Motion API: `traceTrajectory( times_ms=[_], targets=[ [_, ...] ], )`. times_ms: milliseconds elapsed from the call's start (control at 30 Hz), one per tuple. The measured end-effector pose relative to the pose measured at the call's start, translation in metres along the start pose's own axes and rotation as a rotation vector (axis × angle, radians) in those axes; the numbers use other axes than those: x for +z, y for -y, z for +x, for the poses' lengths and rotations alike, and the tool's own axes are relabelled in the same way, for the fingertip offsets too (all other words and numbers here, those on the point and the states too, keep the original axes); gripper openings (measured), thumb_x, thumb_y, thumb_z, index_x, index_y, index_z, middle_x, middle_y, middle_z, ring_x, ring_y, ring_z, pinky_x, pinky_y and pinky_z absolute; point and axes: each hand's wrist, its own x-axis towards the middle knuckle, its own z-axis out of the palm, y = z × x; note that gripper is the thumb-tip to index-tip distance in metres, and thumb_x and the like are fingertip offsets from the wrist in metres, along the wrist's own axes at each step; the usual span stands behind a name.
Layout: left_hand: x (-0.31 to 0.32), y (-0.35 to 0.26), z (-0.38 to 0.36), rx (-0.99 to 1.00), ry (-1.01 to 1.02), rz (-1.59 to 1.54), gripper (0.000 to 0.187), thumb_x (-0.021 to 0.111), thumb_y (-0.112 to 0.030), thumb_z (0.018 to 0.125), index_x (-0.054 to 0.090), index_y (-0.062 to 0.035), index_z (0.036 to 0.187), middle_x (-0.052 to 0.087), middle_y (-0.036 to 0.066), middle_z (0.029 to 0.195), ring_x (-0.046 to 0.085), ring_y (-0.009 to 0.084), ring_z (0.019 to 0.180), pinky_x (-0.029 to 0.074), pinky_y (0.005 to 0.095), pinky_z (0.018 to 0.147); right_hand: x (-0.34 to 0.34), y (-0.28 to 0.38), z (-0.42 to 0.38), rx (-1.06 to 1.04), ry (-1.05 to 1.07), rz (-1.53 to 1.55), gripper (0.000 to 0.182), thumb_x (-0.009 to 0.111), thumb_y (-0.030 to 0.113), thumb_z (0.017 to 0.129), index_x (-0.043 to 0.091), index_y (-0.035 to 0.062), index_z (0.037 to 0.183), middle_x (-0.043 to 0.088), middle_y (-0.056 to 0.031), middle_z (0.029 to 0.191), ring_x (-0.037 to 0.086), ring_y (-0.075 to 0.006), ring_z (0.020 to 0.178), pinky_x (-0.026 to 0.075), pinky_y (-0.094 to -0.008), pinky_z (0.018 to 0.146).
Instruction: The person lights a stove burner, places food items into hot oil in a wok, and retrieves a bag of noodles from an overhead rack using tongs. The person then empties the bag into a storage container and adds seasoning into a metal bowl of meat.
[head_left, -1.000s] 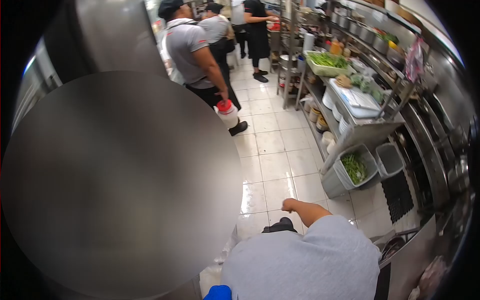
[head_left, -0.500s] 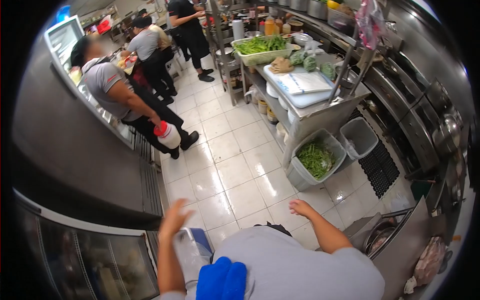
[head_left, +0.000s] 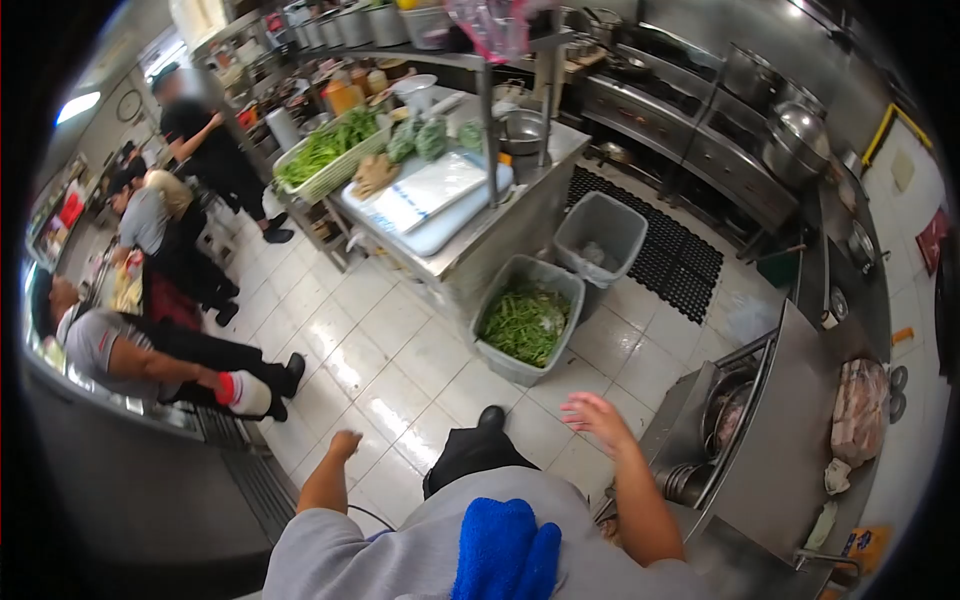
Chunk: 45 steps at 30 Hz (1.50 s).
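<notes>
My left hand (head_left: 346, 445) hangs over the white floor tiles, its fingers loosely curled and nothing visible in it. On the other side, my right hand (head_left: 597, 418) is raised with the fingers apart and holds nothing. Nearest to it stands a grey bin (head_left: 527, 365) filled with green leaves and stems (head_left: 525, 328). A folded blue cloth (head_left: 497, 550) lies against my grey shirt. Neither hand touches any object.
A steel table (head_left: 465, 250) bears a white cutting board (head_left: 437, 235) and a basket of greens (head_left: 335, 150). Another grey bin (head_left: 600, 235) stands by a black mat (head_left: 680, 255). A co-worker (head_left: 130, 350) at left holds a red-lidded white container (head_left: 248, 393). A steel counter (head_left: 780, 410) is at right.
My view has swung to the right, so the table and bins sit further left. My left hand has gone from spread fingers to curled; my right hand has opened its fingers.
</notes>
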Motion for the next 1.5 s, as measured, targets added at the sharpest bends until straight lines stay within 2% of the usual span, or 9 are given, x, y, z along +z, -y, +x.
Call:
traceTrajectory(
  times_ms=[367, 467, 533, 600, 800, 1100, 1167, 1267, 1500],
  targets=[
    [0.071, -0.240, 0.141, 0.341, 0.283, 0.276, 0.052, 0.049, -0.051, 0.081, 0.063, -0.0013, 0.089, 0.064, 0.016, 0.089, 0.063, 0.0315, 0.077, 0.048, 0.0433, 0.072, -0.143, 0.079, 0.174, -0.094, -0.087, -0.178, 0.032, 0.054, 0.020, 0.086, 0.053, 0.0032, 0.113, 0.061, -0.0060, 0.094, 0.058, -0.0136, 0.081, 0.046, -0.0265, 0.071],
    [0.094, -0.411, 0.210, 0.311, 0.458, 0.247, 0.051, 0.044, -0.052, 0.082, 0.067, -0.0072, 0.076, 0.064, 0.017, 0.078, 0.060, 0.0328, 0.082, 0.045, 0.0434, 0.077, -0.264, 0.022, 0.159, 0.087, -0.446, -0.475, 0.029, 0.058, 0.022, 0.082, 0.057, 0.0062, 0.106, 0.061, -0.0092, 0.092, 0.059, -0.0162, 0.078, 0.047, -0.0299, 0.067],
    [0.122, -0.519, 0.278, 1.186, 0.277, 0.797, 0.039, 0.050, -0.032, 0.084, 0.055, -0.0081, 0.114, 0.061, 0.016, 0.092, 0.061, 0.0309, 0.077, 0.049, 0.0430, 0.069, -0.337, -0.052, 0.119, 0.164, -0.709, -0.504, 0.020, 0.054, 0.024, 0.083, 0.057, 0.0041, 0.086, 0.058, -0.0078, 0.075, 0.057, -0.0154, 0.067, 0.047, -0.0307, 0.062],
    [0.053, -0.689, 0.190, 0.991, 0.351, 0.375, 0.030, 0.045, -0.024, 0.086, 0.059, -0.0048, 0.104, 0.056, 0.017, 0.110, 0.054, 0.0336, 0.097, 0.043, 0.0423, 0.083, -0.396, -0.150, 0.072, 0.702, -0.844, -0.578, 0.033, 0.045, 0.026, 0.086, 0.057, 0.0026, 0.106, 0.057, -0.0183, 0.105, 0.054, -0.0288, 0.098, 0.041, -0.0405, 0.087],
    [0.045, -0.947, 0.148, 1.065, 0.406, -0.220, 0.035, 0.049, -0.036, 0.083, 0.062, -0.0054, 0.096, 0.063, 0.016, 0.094, 0.058, 0.0329, 0.090, 0.045, 0.0393, 0.079, -0.371, -0.139, -0.045, 0.782, -0.937, 0.250, 0.018, 0.047, 0.017, 0.084, 0.057, 0.0054, 0.073, 0.053, -0.0108, 0.063, 0.054, -0.0230, 0.056, 0.043, -0.0361, 0.048],
    [0.061, -0.940, 0.310, 1.253, 0.373, 1.155, 0.021, 0.047, -0.018, 0.082, 0.060, -0.0121, 0.097, 0.062, 0.016, 0.088, 0.060, 0.0341, 0.086, 0.046, 0.0469, 0.076, -0.603, -0.091, 0.141, 0.503, -0.877, 0.545, 0.018, 0.046, 0.018, 0.086, 0.058, 0.0071, 0.093, 0.058, -0.0120, 0.081, 0.057, -0.0269, 0.074, 0.046, -0.0404, 0.061],
    [0.037, -0.942, 0.311, 1.156, 0.427, 1.152, 0.020, 0.046, -0.016, 0.082, 0.059, -0.0118, 0.096, 0.062, 0.016, 0.087, 0.060, 0.0340, 0.084, 0.046, 0.0467, 0.075, -0.722, -0.030, 0.218, 0.427, -0.488, -1.061, 0.013, 0.050, 0.016, 0.081, 0.060, 0.0093, 0.085, 0.058, -0.0047, 0.075, 0.054, -0.0180, 0.064, 0.047, -0.0335, 0.058],
    [0.014, -0.971, 0.309, 0.786, 0.319, 0.740, 0.018, 0.048, -0.017, 0.082, 0.059, -0.0109, 0.094, 0.062, 0.017, 0.089, 0.059, 0.0341, 0.086, 0.046, 0.0465, 0.075, -0.807, 0.149, 0.295, 0.068, -0.841, 0.271, 0.018, 0.051, 0.018, 0.084, 0.055, 0.0092, 0.099, 0.060, -0.0045, 0.079, 0.060, -0.0152, 0.065, 0.045, -0.0270, 0.051],
    [0.062, -1.010, 0.393, 0.706, 0.087, 0.302, 0.022, 0.051, -0.023, 0.081, 0.059, -0.0077, 0.095, 0.060, 0.016, 0.096, 0.057, 0.0343, 0.091, 0.046, 0.0447, 0.075, -0.856, 0.391, 0.448, -0.079, -0.574, 0.183, 0.029, 0.049, 0.022, 0.088, 0.050, 0.0065, 0.112, 0.062, -0.0081, 0.094, 0.061, -0.0179, 0.077, 0.048, -0.0286, 0.064]
  ],
)
